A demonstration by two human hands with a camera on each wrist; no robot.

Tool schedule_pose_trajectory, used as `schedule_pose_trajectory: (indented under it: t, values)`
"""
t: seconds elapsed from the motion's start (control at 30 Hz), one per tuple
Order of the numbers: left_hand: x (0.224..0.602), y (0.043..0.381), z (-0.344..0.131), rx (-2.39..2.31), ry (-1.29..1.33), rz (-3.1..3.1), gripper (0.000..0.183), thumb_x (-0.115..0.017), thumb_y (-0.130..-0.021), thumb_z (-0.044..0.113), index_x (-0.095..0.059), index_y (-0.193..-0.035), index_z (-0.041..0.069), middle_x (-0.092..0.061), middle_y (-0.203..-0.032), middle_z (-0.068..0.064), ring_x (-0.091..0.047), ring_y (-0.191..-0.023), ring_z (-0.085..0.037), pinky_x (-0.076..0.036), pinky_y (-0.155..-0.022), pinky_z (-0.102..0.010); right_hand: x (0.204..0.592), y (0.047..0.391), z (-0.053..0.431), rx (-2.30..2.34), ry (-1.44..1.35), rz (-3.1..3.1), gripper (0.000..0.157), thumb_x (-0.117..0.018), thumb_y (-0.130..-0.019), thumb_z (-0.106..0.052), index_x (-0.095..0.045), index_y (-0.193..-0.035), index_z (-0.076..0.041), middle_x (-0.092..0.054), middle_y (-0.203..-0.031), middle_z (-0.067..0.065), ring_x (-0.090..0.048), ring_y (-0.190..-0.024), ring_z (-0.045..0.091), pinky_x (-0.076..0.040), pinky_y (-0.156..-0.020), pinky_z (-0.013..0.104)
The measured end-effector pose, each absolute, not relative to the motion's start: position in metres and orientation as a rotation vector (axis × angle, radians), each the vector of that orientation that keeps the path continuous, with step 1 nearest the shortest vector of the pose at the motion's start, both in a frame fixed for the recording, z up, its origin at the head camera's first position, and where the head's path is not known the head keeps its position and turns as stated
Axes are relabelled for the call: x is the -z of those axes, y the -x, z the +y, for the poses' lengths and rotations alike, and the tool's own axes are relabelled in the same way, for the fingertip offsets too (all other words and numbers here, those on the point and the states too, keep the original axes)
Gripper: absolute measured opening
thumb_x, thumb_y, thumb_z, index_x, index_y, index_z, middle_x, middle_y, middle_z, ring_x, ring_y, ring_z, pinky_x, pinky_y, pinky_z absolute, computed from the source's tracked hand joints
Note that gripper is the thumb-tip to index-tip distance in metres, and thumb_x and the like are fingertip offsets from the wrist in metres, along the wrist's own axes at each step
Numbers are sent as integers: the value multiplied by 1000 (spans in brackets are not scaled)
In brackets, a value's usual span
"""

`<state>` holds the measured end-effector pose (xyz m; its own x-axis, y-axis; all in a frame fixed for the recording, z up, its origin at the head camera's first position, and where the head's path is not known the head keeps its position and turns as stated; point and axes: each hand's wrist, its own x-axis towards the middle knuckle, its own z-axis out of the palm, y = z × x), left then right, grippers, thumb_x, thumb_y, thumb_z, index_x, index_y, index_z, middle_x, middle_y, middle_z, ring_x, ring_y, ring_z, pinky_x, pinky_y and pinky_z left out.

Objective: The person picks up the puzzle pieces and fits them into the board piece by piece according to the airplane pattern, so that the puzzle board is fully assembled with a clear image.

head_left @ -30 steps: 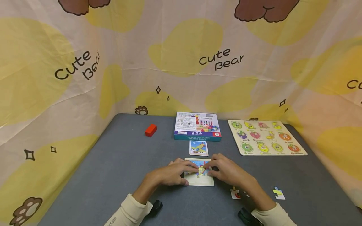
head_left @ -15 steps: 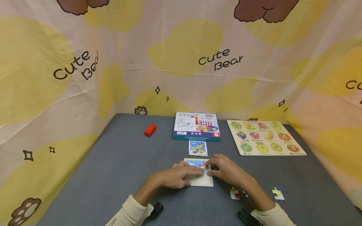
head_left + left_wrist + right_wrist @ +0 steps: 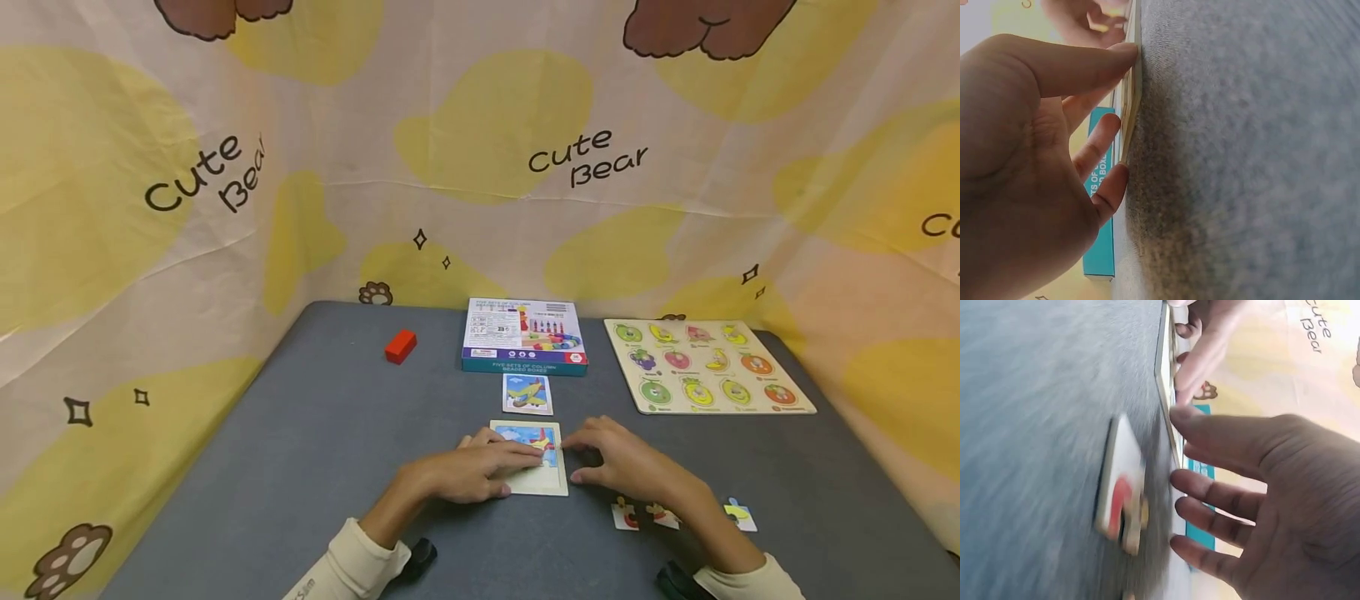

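Observation:
A small jigsaw tray (image 3: 556, 482) lies in front of me in the head view. Its upper part bears a blue, red and yellow picture; its lower part is bare cream. My left hand (image 3: 467, 472) rests over the tray's left side, index finger stretched across the picture and covering part of it. In the left wrist view that hand's thumb and fingertips touch the board's edge. My right hand (image 3: 624, 458) is at the tray's right edge, thumb and fingers spread, with nothing held. Loose puzzle pieces (image 3: 624, 514) lie below it.
A picture card (image 3: 527, 393) with a yellow plane lies behind the tray. Farther back are a flat box (image 3: 523, 336) and a red block (image 3: 401, 346). A fruit board (image 3: 708, 367) lies at the back right. Another loose piece (image 3: 740, 516) lies right of my right forearm.
My right hand has withdrawn from the picture to the tray's right edge, and its fingers have parted. My left fingers have slid rightward across the picture.

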<state>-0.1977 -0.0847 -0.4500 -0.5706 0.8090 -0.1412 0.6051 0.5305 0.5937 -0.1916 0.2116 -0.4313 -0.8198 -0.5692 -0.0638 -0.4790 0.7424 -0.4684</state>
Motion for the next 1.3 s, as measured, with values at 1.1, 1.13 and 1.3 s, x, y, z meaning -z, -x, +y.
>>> schedule_pose_trajectory:
  t: [1.1,1.13,1.3]
  values:
    - [441,192,-82,-663,-1115,2384,59,-58,-106,14,-46,-162,28,-39,-168,14,-36,-141,-21,-34,-105,-44,440,138,281,637,1062,2857,17,-89,-85,-39,-79,-95,-31,-59,-98,-23,-51,-97,2,-48,-81,32]
    - [440,192,-82,-666,-1105,2384,59,-58,-106,13,-46,-162,29,-39,-168,15,-36,-140,-20,-34,-106,-44,441,139,281,639,1083,2865,17,-89,-85,-39,-78,-95,-31,-59,-98,-23,-51,-96,2,-48,-80,31]
    - [439,190,-82,-649,-1108,2398,60,-59,-105,10,-48,-161,28,-39,-168,16,-36,-142,-18,-34,-107,-42,443,139,280,633,1139,2899,17,-90,-84,-39,-77,-93,-32,-59,-96,-23,-51,-95,1,-48,-79,30]
